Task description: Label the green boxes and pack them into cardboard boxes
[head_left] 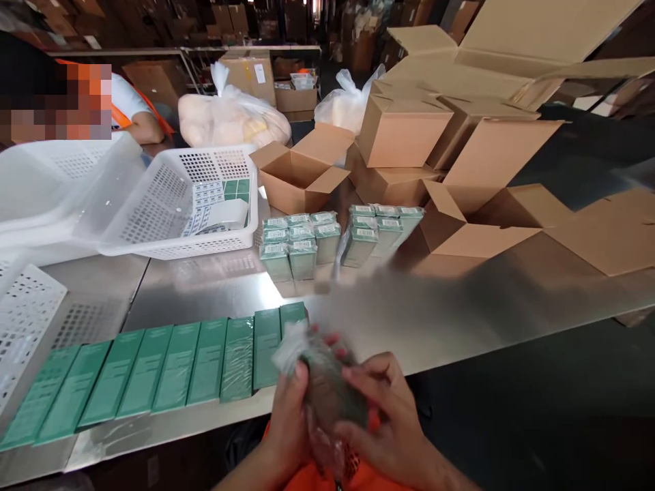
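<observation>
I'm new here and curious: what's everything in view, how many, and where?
Green boxes: at least nine, green, row along table's near edge
Wrapped boxes: two groups, green, middle of table
Packet: one, greenish, both hands
Baskets: at least two, white, left
Small boxes: several, green, in one basket
Printed items: several, white and blue, same basket
Bags: two, clear, towards back
Cartons: many, brown, right and background
Table: one, silver, centre
Worker: one, partly orange clothing, upper left
Left hand: one, bare, packet's left
Right hand: one, bare, packet's right

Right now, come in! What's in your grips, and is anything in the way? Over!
Left grip and right grip: both on one plastic-wrapped box. Box blurred, loose wrap sticking out. Nearest possible obstacle: row of green boxes, just left.
</observation>
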Action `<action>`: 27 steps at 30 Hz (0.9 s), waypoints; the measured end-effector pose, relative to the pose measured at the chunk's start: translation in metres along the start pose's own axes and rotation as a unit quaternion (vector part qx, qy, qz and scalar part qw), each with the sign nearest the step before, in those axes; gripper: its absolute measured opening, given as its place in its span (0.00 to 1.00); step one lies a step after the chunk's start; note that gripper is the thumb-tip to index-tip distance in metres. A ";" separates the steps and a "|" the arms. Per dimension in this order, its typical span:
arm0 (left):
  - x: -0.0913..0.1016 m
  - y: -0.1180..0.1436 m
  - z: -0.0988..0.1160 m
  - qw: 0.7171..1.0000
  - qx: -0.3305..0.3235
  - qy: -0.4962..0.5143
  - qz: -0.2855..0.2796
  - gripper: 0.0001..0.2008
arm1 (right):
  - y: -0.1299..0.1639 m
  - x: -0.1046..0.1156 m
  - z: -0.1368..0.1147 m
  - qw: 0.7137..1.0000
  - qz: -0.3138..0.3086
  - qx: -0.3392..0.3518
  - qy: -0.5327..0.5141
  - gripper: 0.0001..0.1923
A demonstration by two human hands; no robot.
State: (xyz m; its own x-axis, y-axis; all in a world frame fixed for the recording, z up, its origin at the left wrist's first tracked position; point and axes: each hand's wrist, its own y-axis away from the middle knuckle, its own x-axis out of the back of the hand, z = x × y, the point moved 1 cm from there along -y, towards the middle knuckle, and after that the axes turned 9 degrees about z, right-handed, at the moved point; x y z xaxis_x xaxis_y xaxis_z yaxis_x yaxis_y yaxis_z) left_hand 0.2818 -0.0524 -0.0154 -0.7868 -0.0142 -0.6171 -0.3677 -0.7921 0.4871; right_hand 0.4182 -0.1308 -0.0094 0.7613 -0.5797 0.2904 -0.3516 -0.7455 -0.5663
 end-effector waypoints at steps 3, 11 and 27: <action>-0.013 -0.007 0.018 0.998 -0.061 -0.005 0.034 0.21 | 0.012 0.001 0.001 0.992 -0.106 0.068 0.005 0.45; -0.012 -0.004 0.015 0.995 -0.043 -0.072 0.052 0.25 | -0.004 0.006 0.006 0.975 -0.155 0.153 0.035 0.43; -0.003 -0.004 0.000 0.986 -0.153 -0.063 0.012 0.26 | -0.001 -0.004 0.019 0.989 -0.110 0.095 0.006 0.40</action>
State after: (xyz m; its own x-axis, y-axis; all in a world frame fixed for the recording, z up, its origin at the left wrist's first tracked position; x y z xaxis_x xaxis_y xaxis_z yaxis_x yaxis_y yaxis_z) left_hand 0.2855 -0.0488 -0.0155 -0.8555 0.0261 -0.5171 -0.1977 -0.9395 0.2797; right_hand 0.4259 -0.1216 -0.0240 0.8012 -0.4156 0.4305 -0.0695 -0.7792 -0.6228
